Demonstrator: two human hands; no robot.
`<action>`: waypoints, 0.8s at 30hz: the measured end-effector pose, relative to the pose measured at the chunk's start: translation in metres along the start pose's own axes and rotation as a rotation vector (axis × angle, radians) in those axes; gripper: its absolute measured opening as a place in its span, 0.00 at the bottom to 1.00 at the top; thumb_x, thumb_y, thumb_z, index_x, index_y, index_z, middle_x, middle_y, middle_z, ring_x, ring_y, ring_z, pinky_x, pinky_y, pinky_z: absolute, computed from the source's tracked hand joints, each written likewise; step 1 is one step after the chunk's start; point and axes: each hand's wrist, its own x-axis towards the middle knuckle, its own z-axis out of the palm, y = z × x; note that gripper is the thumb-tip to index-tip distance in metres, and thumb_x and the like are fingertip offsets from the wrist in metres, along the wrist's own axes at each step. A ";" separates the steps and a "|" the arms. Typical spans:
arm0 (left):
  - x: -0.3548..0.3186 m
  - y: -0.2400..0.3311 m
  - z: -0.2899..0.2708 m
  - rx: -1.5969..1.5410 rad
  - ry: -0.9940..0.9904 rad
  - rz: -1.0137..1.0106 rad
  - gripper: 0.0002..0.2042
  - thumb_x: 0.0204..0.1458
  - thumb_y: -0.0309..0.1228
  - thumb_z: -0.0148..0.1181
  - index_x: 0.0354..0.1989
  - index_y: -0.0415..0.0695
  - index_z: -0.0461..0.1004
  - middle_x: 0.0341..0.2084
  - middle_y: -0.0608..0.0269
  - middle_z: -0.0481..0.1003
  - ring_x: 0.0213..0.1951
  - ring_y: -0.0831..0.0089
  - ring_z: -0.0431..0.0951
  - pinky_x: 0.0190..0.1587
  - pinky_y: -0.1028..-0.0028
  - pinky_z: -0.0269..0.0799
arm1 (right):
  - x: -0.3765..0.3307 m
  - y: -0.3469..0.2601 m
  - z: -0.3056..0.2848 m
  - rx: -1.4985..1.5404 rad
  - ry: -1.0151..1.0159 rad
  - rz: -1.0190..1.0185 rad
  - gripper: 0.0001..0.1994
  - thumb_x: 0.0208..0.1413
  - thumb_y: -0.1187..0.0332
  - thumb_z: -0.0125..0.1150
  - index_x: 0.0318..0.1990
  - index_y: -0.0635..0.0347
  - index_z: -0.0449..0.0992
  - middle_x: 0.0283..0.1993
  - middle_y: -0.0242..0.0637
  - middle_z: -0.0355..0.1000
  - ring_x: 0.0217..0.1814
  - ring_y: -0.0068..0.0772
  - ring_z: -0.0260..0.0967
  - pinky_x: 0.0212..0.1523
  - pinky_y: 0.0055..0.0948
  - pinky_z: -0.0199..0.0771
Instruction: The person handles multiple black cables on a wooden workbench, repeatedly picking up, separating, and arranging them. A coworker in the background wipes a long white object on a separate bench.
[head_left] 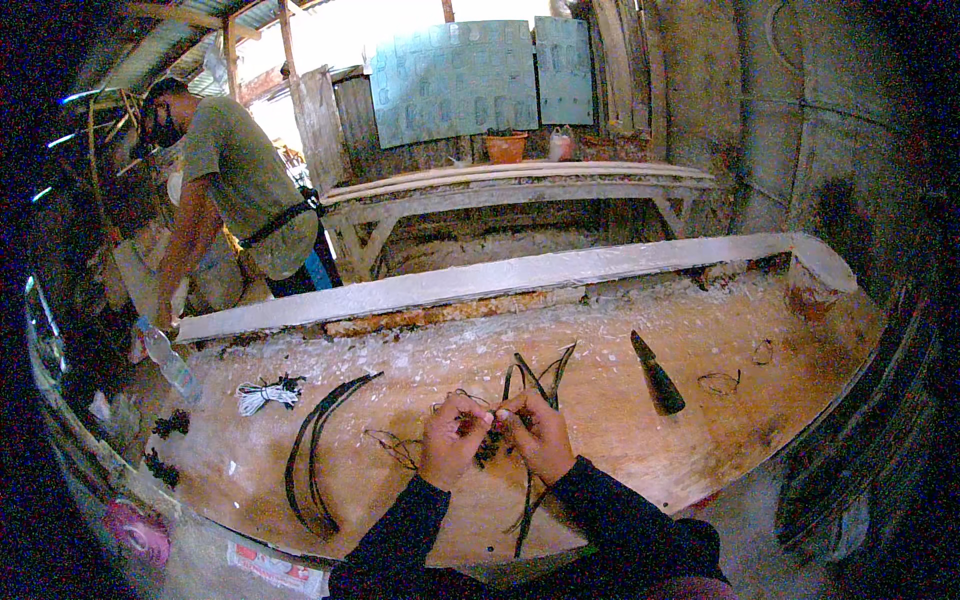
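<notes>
Over the middle of the wooden worktop [420, 500], my left hand [455, 437] and my right hand [538, 435] are close together, thumbs and fingertips pinched. Between them runs something thin and dark, like a cord or wire, too small to make out fully. Black strips [550, 375] stick up behind my right hand and hang down past it. Under my fingers is a small dark clump [488, 450], partly hidden. Thin dark wire loops [393, 447] lie beside my left hand. Farther left rest long curved black strips [314, 450] and a tied white cord bundle [268, 396].
A dark tapered object [656, 375] lies at right, near thin wire loops [720, 382]. A pale raised ledge [480, 278] bounds the far edge. At left are a clear plastic bottle [166, 360] and black clumps [165, 445]. Another person [245, 170] bends over beyond it.
</notes>
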 end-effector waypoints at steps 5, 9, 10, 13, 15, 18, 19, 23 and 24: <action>-0.003 0.008 0.004 -0.009 0.024 -0.012 0.08 0.41 0.18 0.54 0.28 0.42 0.63 0.25 0.65 0.67 0.29 0.78 0.69 0.32 0.79 0.68 | 0.007 0.014 -0.001 0.055 0.032 0.049 0.05 0.49 0.71 0.52 0.28 0.60 0.64 0.25 0.29 0.66 0.23 0.16 0.62 0.23 0.19 0.64; -0.004 0.012 0.002 0.062 0.002 0.000 0.09 0.41 0.18 0.54 0.29 0.42 0.62 0.25 0.64 0.68 0.29 0.77 0.70 0.32 0.78 0.68 | 0.008 0.009 -0.005 0.287 -0.027 0.125 0.04 0.48 0.70 0.53 0.28 0.59 0.65 0.24 0.29 0.66 0.23 0.18 0.64 0.23 0.19 0.66; -0.003 0.013 0.002 0.100 0.001 0.043 0.09 0.41 0.18 0.54 0.29 0.42 0.62 0.25 0.64 0.68 0.29 0.76 0.71 0.32 0.78 0.68 | 0.009 0.006 -0.008 0.302 -0.061 0.179 0.04 0.48 0.70 0.53 0.28 0.58 0.65 0.23 0.29 0.67 0.24 0.18 0.64 0.23 0.19 0.66; -0.004 0.013 0.001 0.112 -0.034 0.038 0.10 0.41 0.19 0.55 0.30 0.42 0.61 0.25 0.63 0.69 0.29 0.76 0.72 0.32 0.78 0.69 | 0.010 -0.002 -0.016 0.470 -0.128 0.399 0.05 0.47 0.70 0.54 0.27 0.58 0.66 0.22 0.29 0.67 0.23 0.19 0.65 0.23 0.19 0.66; -0.005 0.012 0.001 0.097 -0.037 0.001 0.10 0.42 0.19 0.55 0.31 0.41 0.61 0.26 0.62 0.69 0.30 0.75 0.72 0.32 0.78 0.69 | 0.011 -0.004 -0.018 0.536 -0.145 0.489 0.05 0.47 0.70 0.54 0.27 0.59 0.66 0.22 0.29 0.67 0.23 0.19 0.65 0.24 0.19 0.66; -0.004 0.010 0.004 -0.027 0.013 -0.034 0.11 0.42 0.19 0.54 0.32 0.40 0.60 0.26 0.61 0.69 0.30 0.75 0.72 0.33 0.79 0.68 | 0.010 -0.004 -0.015 0.418 -0.106 0.428 0.05 0.47 0.70 0.55 0.28 0.60 0.68 0.23 0.30 0.68 0.24 0.18 0.64 0.25 0.19 0.66; -0.004 0.009 0.004 -0.078 0.031 -0.066 0.11 0.42 0.20 0.54 0.33 0.39 0.60 0.26 0.61 0.69 0.31 0.75 0.71 0.33 0.79 0.68 | 0.008 -0.003 -0.013 0.322 -0.065 0.353 0.05 0.47 0.70 0.55 0.28 0.61 0.69 0.24 0.30 0.68 0.25 0.18 0.64 0.26 0.19 0.65; -0.003 0.005 0.002 -0.055 0.000 -0.020 0.11 0.44 0.21 0.53 0.34 0.38 0.59 0.28 0.60 0.68 0.32 0.74 0.71 0.35 0.78 0.68 | 0.004 0.000 -0.005 0.218 0.038 0.149 0.04 0.46 0.72 0.55 0.29 0.63 0.71 0.26 0.30 0.69 0.27 0.17 0.65 0.29 0.18 0.65; -0.004 0.003 0.001 -0.053 0.001 -0.033 0.11 0.44 0.21 0.53 0.35 0.37 0.60 0.29 0.60 0.67 0.32 0.74 0.71 0.35 0.78 0.68 | 0.003 0.000 -0.005 0.156 0.061 0.118 0.04 0.46 0.73 0.55 0.29 0.63 0.71 0.26 0.30 0.69 0.28 0.18 0.65 0.30 0.18 0.65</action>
